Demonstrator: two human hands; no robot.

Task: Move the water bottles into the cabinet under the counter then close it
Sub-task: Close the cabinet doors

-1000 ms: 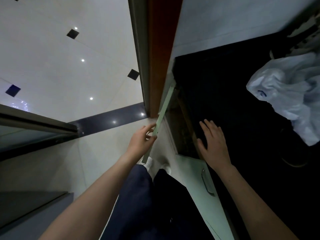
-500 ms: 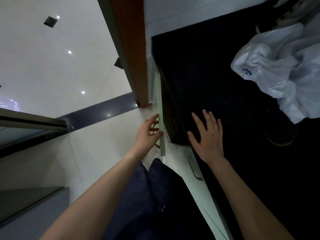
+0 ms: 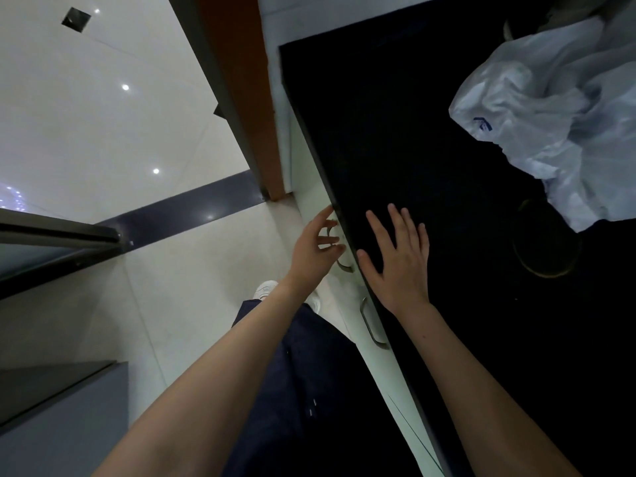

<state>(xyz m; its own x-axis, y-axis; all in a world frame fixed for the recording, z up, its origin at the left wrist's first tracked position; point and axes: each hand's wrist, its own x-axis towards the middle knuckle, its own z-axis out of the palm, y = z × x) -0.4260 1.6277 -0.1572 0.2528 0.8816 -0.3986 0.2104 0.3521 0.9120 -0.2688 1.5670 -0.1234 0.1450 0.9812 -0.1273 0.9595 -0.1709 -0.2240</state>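
Two bare hands are at work, and neither grips anything. The left hand point(image 3: 311, 251) has its fingers point(image 3: 321, 218) spread and nearly straight against the pale door point(image 3: 304, 173) of the cabinet, right over its handle point(image 3: 345, 267), which it half covers. The right hand point(image 3: 399, 259) lies flat, fingers apart, on the dark counter point(image 3: 395, 125) just above. No bottles can be seen from where I stand. None are on the counter, which holds only a crumpled bag point(image 3: 550, 115) well off to the right, so I judge they are inside, behind that door. The door looks level with the front beside it, the one carrying the other handle point(image 3: 373, 325). The counter lip overhangs its top edge, though, so I cannot tell whether a crack is left. The step, as I read it, is the last bit of closing. To do it well, I would push with flat fingertips on the handle side, far from the hinges, where a light push does the most. I would ease it home, not slap it, since a door like this can bounce back off its frame. Fingers should keep clear of the top edge under the lip, where they could get nipped. The flat right palm is a good brace for leaning over. Afterwards, a glance along the two fronts would show whether they sit flush. If the door springs out, a bottle inside may be standing too near the front.
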